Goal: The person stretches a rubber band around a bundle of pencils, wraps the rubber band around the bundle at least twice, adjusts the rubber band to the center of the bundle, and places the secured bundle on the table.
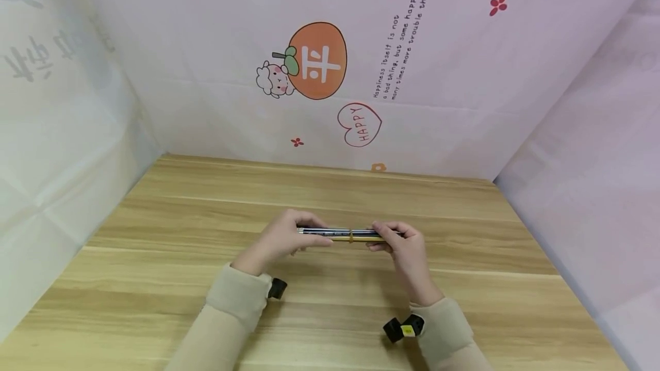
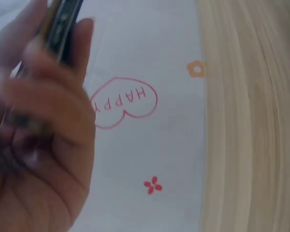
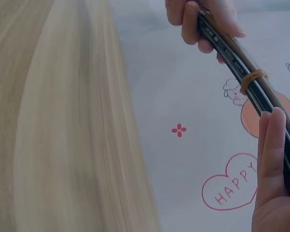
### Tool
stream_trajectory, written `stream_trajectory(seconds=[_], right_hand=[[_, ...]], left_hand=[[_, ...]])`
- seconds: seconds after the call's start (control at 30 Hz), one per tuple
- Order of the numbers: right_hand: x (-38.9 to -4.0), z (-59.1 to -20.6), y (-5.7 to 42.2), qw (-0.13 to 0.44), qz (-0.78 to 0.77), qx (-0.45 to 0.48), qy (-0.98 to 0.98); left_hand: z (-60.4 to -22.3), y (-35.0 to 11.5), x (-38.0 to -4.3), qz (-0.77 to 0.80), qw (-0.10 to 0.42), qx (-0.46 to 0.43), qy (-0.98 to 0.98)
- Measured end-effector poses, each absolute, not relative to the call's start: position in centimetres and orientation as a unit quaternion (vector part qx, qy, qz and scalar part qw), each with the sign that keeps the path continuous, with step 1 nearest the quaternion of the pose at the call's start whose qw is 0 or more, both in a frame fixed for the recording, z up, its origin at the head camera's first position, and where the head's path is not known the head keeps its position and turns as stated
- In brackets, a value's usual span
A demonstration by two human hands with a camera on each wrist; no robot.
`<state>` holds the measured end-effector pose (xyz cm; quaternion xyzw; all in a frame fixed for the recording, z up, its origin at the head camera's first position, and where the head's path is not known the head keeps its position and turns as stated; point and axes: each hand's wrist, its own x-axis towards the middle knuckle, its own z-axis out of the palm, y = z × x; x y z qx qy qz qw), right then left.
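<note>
A bundle of pencils [image 1: 338, 234], dark with silver stripes and one side yellowish, is held level above the table between both hands. Around its middle runs a tan rubber band [image 3: 253, 81]. My left hand [image 1: 283, 236] grips the bundle's left end between thumb and fingers. At the other end, my right hand [image 1: 409, 251] pinches it, thumb on the near side. The left wrist view shows the left fingers [image 2: 48, 101] blurred and curled about the pencils. Both ends of the bundle are partly hidden by the hands.
Below the hands lies a wood-grain table [image 1: 330, 325]. A white printed sheet [image 1: 216, 102] with orange fruit drawings and lettering rises behind it, with pale sheets at both sides. Black cameras [image 1: 393, 330] are strapped at the sleeved wrists.
</note>
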<state>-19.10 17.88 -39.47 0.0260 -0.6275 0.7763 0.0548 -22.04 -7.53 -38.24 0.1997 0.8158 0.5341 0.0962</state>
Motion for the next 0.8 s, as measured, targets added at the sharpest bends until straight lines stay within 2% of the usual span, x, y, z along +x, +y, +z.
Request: stream_trajectory(seconds=[0.07,0.17,0.47,0.67,0.8], right_hand=[[-19.4,-39.6,18.1,0.051,0.788,0.019,-0.613],[-19.9,-39.7,18.4,0.041,0.805,0.013,-0.592],[-21.9,-39.8,18.9,0.032,0.833,-0.012,-0.552],[-22.9,-40.3,18.6,0.021,0.837,-0.034,-0.546],[-23.3,-40.9,18.6,0.011,0.839,-0.047,-0.543]], left_hand=[[-38.6,-8.1,-22.5,0.583,0.121,0.177,0.784],[-39.0,-8.9,-23.1,0.631,0.128,0.152,0.75],[-40.2,-9.8,-24.3,0.717,0.084,0.098,0.685],[-41.0,-9.4,-24.7,0.774,0.052,0.006,0.631],[-41.6,-9.0,-24.9,0.788,0.052,-0.034,0.612]])
